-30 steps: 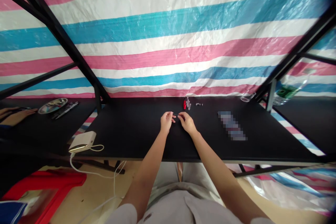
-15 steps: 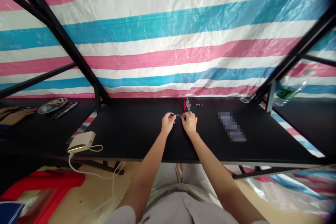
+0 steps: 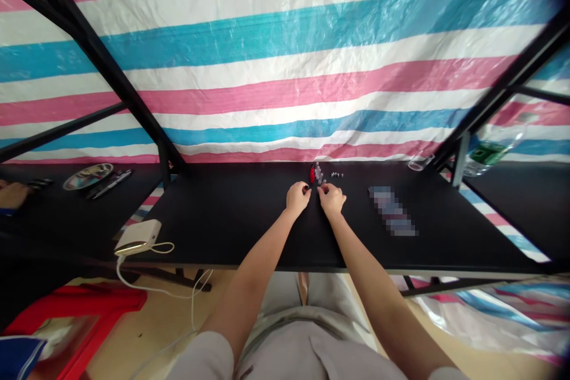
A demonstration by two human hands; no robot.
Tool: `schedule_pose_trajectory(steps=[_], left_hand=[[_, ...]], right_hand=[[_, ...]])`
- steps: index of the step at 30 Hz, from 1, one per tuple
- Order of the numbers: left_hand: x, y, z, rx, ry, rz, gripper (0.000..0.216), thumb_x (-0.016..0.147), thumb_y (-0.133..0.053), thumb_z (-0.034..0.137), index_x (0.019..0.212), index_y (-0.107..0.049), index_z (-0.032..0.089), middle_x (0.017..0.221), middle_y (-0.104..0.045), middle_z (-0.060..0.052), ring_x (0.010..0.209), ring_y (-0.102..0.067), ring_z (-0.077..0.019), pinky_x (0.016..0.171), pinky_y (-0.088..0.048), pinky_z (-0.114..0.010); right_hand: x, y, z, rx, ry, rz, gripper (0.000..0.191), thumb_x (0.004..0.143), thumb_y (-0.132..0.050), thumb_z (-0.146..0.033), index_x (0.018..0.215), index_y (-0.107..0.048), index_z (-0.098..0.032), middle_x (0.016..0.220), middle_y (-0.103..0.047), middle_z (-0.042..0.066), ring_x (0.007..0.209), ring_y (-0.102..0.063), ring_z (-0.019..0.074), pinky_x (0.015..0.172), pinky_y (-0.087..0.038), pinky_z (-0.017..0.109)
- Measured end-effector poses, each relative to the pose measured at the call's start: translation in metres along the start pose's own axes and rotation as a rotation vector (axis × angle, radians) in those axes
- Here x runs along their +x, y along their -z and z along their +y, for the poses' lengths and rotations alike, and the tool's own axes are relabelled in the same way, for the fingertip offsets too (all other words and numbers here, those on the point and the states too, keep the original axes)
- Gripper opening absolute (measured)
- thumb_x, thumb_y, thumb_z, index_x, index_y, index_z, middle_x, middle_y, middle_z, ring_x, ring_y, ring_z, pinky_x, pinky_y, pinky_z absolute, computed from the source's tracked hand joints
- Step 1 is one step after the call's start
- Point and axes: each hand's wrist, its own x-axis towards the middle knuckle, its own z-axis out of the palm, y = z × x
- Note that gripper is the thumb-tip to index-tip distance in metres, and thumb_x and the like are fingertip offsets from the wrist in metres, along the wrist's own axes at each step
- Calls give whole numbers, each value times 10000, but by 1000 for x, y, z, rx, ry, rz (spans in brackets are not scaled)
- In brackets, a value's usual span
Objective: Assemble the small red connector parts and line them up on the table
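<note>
Left hand (image 3: 298,198) and right hand (image 3: 332,199) curl on a black table (image 3: 240,225).
Can't tell if they grip anything. One red thing (image 3: 312,174), some clear tubes (image 3: 318,173) and four tiny metal bits (image 3: 337,174) sit just past them.

A round steel tray (image 3: 88,177) and dark pens (image 3: 109,184) are placed at left, a white charger (image 3: 136,236) with white cable (image 3: 162,247) is laid on a black table (image 3: 214,237), and a pink, white and blue striped plastic tarpaulin (image 3: 285,59) is hung behind.

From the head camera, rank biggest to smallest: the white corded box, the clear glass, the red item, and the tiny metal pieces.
White corded box, clear glass, red item, tiny metal pieces. The box sits nearest the camera, so that rank is unsure.
</note>
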Motion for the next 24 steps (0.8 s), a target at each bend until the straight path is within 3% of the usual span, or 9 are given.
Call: schedule_pose_trajectory(steps=[4,11,19,24], left_hand=[[16,-6,11,97,-4,-38,115,775,-540,243,858,-592,183,840,-602,-38,799,-549,-150,739,-421,-270],[25,-16,10,234,113,-111,136,783,-537,292,841,-588,180,912,-591,-64,908,-520,-197,787,-388,-329],[28,-24,9,261,120,-85,159,767,-561,325,829,-574,179,915,-590,-58,913,-513,-204,791,-381,-339],[24,-16,8,227,3,-51,316,759,-578,301,1046,-513,187,959,-574,-55,894,-528,-181,774,-403,-299]], right_hand=[[11,-1,4,-36,28,-40,182,775,-507,-334,823,-609,-191,847,-635,48,821,-522,185,696,-313,279],[17,-11,4,-149,58,-38,163,773,-519,-308,814,-619,-185,864,-618,57,830,-523,187,678,-322,273],[17,-15,8,-141,64,-7,211,783,-493,-324,846,-629,-176,837,-615,63,806,-521,188,672,-310,279],[18,-15,8,-165,82,-2,208,790,-488,-312,852,-634,-177,842,-621,65,805,-524,186,673,-311,276]])
